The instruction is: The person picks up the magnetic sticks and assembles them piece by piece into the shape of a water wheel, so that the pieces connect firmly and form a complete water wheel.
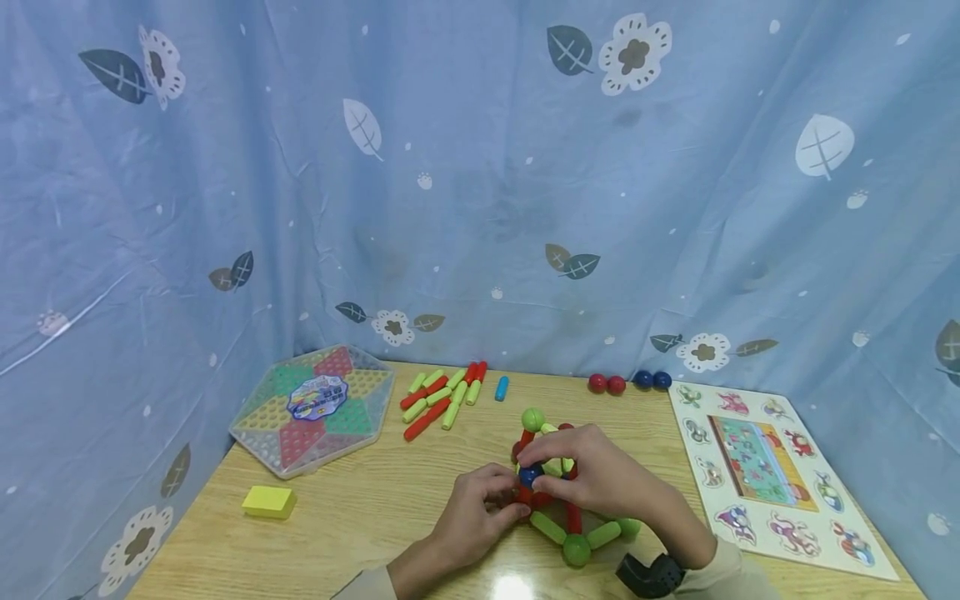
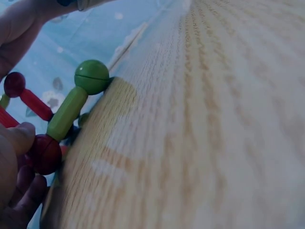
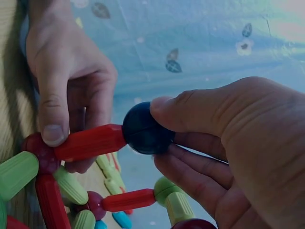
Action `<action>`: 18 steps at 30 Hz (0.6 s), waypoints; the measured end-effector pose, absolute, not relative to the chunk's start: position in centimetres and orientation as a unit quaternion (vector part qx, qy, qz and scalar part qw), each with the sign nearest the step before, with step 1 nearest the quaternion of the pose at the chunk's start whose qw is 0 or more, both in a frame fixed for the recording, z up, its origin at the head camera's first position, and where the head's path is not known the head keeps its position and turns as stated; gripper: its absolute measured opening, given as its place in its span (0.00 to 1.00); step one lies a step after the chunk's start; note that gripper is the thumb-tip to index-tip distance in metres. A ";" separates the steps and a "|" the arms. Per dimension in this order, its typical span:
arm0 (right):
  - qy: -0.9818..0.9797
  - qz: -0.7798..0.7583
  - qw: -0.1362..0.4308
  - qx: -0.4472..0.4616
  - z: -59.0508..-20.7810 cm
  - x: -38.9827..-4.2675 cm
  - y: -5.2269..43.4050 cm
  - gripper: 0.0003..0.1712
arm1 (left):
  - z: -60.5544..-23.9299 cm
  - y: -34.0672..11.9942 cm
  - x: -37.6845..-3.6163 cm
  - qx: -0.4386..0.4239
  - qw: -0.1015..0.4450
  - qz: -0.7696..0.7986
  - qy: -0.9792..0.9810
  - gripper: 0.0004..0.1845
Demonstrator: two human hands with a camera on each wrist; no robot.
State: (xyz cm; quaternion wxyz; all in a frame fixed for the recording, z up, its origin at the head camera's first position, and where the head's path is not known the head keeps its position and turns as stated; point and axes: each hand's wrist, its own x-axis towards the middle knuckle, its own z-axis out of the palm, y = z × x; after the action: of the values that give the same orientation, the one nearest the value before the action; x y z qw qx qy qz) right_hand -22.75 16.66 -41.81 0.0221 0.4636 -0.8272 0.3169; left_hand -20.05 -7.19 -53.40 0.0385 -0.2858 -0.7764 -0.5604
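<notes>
Here, the right hand (image 1: 600, 471) pinches a blue ball (image 3: 139, 128) between thumb and fingers. The ball touches one end of a red stick (image 3: 93, 142). The left hand (image 1: 480, 508) pinches the stick's other end, beside a dark red ball (image 3: 46, 161). The stick-and-ball toy (image 1: 573, 518) is on the table (image 1: 360, 517), left of the picture board (image 1: 765, 467).

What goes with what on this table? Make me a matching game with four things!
1. Right hand
2. Block
3. Puzzle board
4. Lone stick

a. Yellow all over
b. On the right side of the table
c. Pinching a blue ball
d. Blue all over

Pairs: 1-c, 2-a, 3-b, 4-d
</notes>
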 end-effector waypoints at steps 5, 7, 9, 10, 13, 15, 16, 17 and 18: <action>-0.817 0.368 0.064 0.439 -42.1 -22.7 18.1 0.16 | -53.5 -7.2 -20.1 -0.279 0.036 -0.569 -0.772 0.11; -0.806 0.414 0.084 0.416 -42.5 -22.8 19.4 0.16 | -53.6 -7.1 -20.1 -0.278 0.033 -0.573 -0.771 0.11; -0.790 0.464 0.096 0.388 -43.3 -23.2 21.1 0.16 | -53.5 -7.1 -20.1 -0.274 0.028 -0.578 -0.769 0.12; -0.785 0.487 0.099 0.370 -43.8 -23.4 22.0 0.16 | -53.5 -7.0 -20.1 -0.272 0.025 -0.580 -0.768 0.12; -0.773 0.551 0.093 0.300 -45.9 -24.3 24.7 0.13 | -53.4 -7.0 -20.1 -0.265 0.018 -0.589 -0.764 0.12; -0.777 0.568 0.091 0.254 -47.6 -25.0 26.2 0.12 | -53.4 -7.0 -20.1 -0.261 0.015 -0.592 -0.763 0.12; -0.781 0.571 0.089 0.235 -48.4 -25.3 26.7 0.12 | -53.4 -7.1 -20.1 -0.259 0.014 -0.593 -0.762 0.12; -0.784 0.575 0.086 0.216 -49.2 -25.5 27.2 0.12 | -53.4 -7.1 -20.1 -0.258 0.013 -0.594 -0.762 0.11; -0.787 0.576 0.082 0.203 -49.9 -25.7 27.5 0.12 | -53.5 -7.1 -20.1 -0.257 0.012 -0.595 -0.761 0.12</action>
State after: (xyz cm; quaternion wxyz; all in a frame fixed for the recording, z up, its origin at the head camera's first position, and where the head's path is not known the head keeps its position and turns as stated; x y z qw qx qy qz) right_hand -25.75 27.53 -49.86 0.0822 0.2033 -0.7872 0.5764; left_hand -20.09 -7.06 -53.47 0.0120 -0.2573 -0.7611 -0.5952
